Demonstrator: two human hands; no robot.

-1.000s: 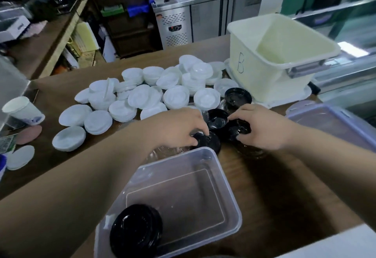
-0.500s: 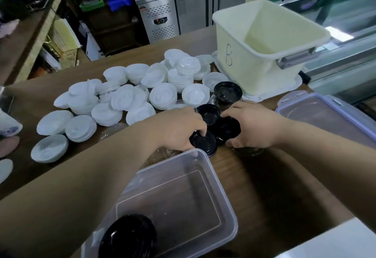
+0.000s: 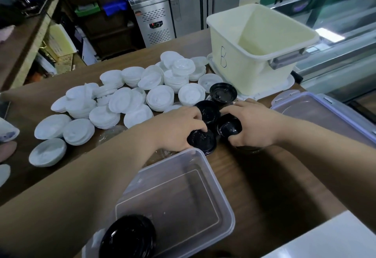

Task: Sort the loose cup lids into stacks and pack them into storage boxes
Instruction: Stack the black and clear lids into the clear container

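While the left hand (image 3: 179,127) curls its fingers on one black lid (image 3: 200,141) and the right hand (image 3: 254,127) grips a second black lid (image 3: 228,127), both just beyond the clear box (image 3: 183,192) on the tabletop (image 3: 254,176), I think the rims should be aligned before nesting.

Café backroom; steel undercounter fridge (image 3: 156,24); cup lids (image 3: 160,97)
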